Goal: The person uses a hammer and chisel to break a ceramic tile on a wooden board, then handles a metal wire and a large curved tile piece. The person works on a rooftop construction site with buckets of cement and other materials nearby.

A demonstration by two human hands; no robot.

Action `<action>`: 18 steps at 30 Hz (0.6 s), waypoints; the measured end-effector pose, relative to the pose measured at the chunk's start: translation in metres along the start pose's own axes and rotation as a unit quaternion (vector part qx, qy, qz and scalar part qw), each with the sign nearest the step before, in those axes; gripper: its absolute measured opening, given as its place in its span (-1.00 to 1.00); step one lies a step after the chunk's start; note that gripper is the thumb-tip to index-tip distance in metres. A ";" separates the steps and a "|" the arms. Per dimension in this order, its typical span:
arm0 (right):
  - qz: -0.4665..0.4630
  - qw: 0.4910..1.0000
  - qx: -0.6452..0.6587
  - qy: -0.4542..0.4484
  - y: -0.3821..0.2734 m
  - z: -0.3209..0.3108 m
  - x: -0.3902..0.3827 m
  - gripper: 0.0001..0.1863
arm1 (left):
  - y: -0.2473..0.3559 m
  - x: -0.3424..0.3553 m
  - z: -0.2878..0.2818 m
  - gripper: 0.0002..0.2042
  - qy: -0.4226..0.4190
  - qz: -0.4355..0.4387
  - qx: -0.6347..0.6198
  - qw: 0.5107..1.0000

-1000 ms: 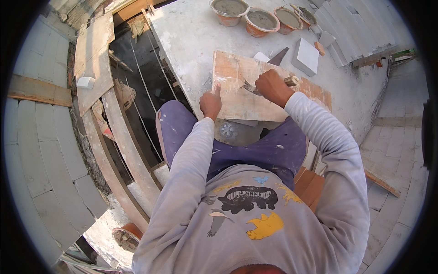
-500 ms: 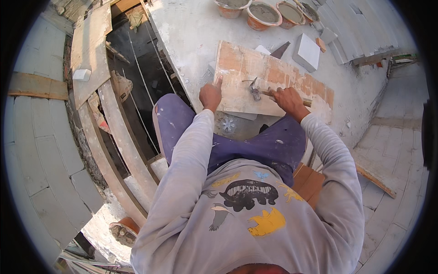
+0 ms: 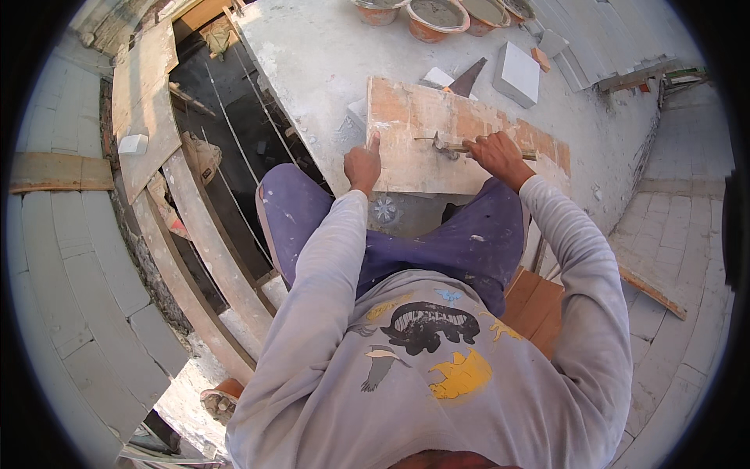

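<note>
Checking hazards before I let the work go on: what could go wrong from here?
The hammer in the right grip might glance off the board and hit the left grip at the board's left edge. Anything slipping leftward could drop into the floor opening beside the left knee. Reaching past the board's far edge might graze the dark blade lying there.
</note>
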State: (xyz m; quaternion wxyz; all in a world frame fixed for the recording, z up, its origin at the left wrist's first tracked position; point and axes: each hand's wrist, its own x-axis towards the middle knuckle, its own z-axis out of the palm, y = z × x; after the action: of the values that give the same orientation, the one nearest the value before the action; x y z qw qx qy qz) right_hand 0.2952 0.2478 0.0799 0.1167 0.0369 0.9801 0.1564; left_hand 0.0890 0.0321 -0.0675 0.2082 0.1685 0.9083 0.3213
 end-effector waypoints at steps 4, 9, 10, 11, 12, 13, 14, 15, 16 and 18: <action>-0.073 0.990 -0.122 0.002 -0.028 -0.058 0.046 -0.93 | -0.009 0.005 0.013 -0.22 0.037 0.000 0.003 0.999; -0.019 0.990 -0.127 0.057 0.011 0.027 -0.011 -0.92 | -0.003 -0.010 0.006 -0.21 -0.019 0.009 -0.006 1.000; 0.011 0.995 -0.103 -0.011 0.014 0.039 -0.019 -0.86 | 0.009 -0.006 0.013 -0.21 -0.010 0.026 -0.020 0.999; 0.002 0.997 -0.081 0.004 0.028 0.027 0.003 -0.87 | -0.004 -0.006 0.032 -0.21 0.023 0.023 -0.031 0.999; 0.002 0.999 -0.031 -0.008 0.016 0.026 -0.006 -0.87 | -0.016 -0.014 0.031 -0.21 0.009 0.006 -0.015 1.000; 0.002 0.999 -0.042 -0.008 0.010 0.017 -0.001 -0.89 | -0.016 -0.014 0.029 -0.22 0.001 -0.010 -0.009 1.000; -0.006 0.998 -0.069 -0.001 0.015 -0.001 0.022 -0.90 | -0.002 -0.001 0.027 -0.23 0.007 -0.028 -0.016 0.999; -0.018 0.997 -0.078 -0.002 0.005 -0.011 0.031 -0.90 | 0.002 -0.003 0.024 -0.24 0.021 -0.012 -0.009 1.000; -0.053 0.994 -0.092 0.015 -0.009 -0.020 0.035 -0.89 | -0.006 -0.014 0.025 -0.24 0.012 -0.009 -0.012 1.000; -0.116 0.979 -0.143 0.085 -0.012 -0.054 0.071 -0.86 | 0.001 -0.002 0.017 -0.25 0.033 0.014 -0.025 0.999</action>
State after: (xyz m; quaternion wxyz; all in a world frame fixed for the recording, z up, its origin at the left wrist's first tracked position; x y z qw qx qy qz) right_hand 0.2125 0.2278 0.1105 0.0541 -0.1079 0.9516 0.2825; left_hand 0.0989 0.0411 -0.0784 0.1782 0.1650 0.9039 0.3522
